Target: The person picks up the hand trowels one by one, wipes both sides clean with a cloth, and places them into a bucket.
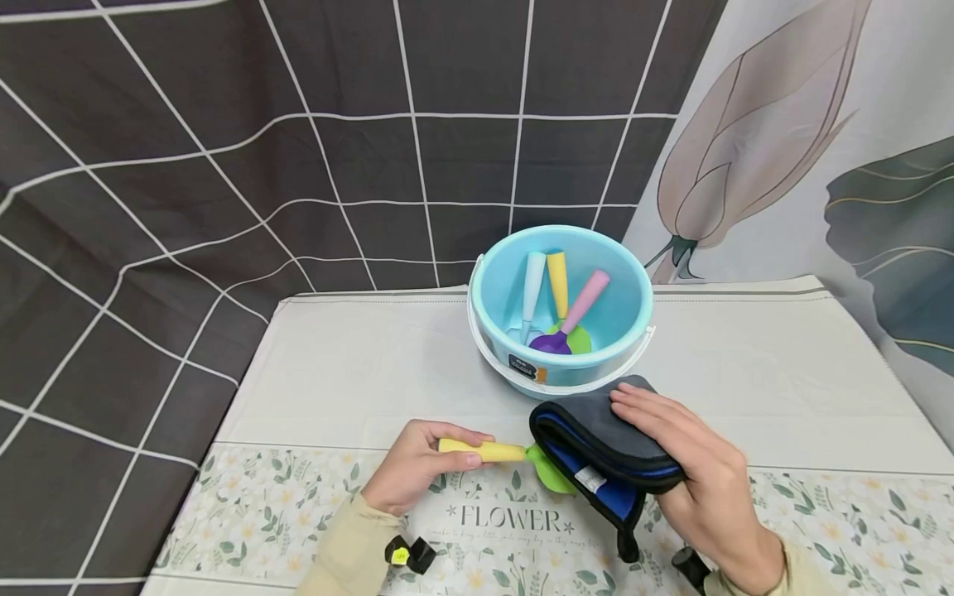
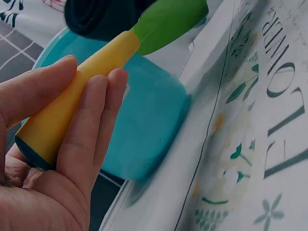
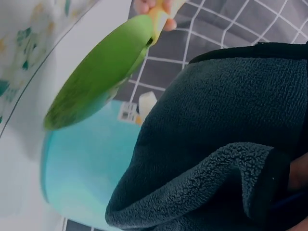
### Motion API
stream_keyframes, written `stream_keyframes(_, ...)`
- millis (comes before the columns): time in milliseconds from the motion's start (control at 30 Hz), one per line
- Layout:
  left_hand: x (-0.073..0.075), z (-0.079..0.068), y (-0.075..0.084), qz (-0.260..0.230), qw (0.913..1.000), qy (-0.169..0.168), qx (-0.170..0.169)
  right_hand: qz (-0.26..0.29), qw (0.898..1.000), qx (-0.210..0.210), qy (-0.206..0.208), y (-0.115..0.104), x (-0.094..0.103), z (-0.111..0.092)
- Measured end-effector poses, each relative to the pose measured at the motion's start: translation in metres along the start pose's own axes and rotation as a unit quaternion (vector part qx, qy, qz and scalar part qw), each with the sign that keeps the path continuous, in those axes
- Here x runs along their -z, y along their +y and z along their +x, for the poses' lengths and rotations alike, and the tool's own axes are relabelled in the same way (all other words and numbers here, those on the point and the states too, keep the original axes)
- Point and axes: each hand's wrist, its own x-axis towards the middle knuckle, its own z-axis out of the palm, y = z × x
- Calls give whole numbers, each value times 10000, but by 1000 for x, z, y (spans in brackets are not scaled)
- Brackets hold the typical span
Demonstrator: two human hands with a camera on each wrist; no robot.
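Note:
My left hand [image 1: 425,463] grips a toy shovel by its yellow handle [image 1: 484,450], thumb on one side and fingers on the other. Its green blade [image 3: 101,72] points right, partly covered by a folded cloth in the head view. That cloth [image 1: 604,430], dark grey with a blue inner side and black edging, is held by my right hand [image 1: 708,480], fingers over its top. In the right wrist view the cloth [image 3: 216,110] stands apart from the blade, and only a bit of the right hand [image 3: 299,173] shows at the edge.
Behind the cloth stands a light blue bucket [image 1: 488,331] with a white handle. Inside lie a light blue tool [image 1: 532,285], a yellow-handled green one [image 1: 557,285] and a pink-and-purple one [image 1: 585,298]. A floral cloth [image 1: 283,505] covers the table front; dark checked fabric [image 1: 462,157] hangs behind.

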Motion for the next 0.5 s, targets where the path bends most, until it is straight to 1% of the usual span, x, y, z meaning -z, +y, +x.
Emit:
stream_keyframes(100, -3, 2, 0, -136, 9998, -110, -23, 53, 9999, 97, 28, -4, -5, 4)
stream_keyframes(267, -6, 5, -2, -255, 9995, -165, -53, 133, 9997, 210, -52, -8, -14, 7)
stream_keyframes(400, -8, 5, -3, -268, 9995, -142, -55, 154, 9993, 235, -247, -10, -20, 3)
stream_keyframes(500, -9, 5, -2, -247, 9996, -99, -72, 132, 9984, 214, -512, -11, -24, -2)
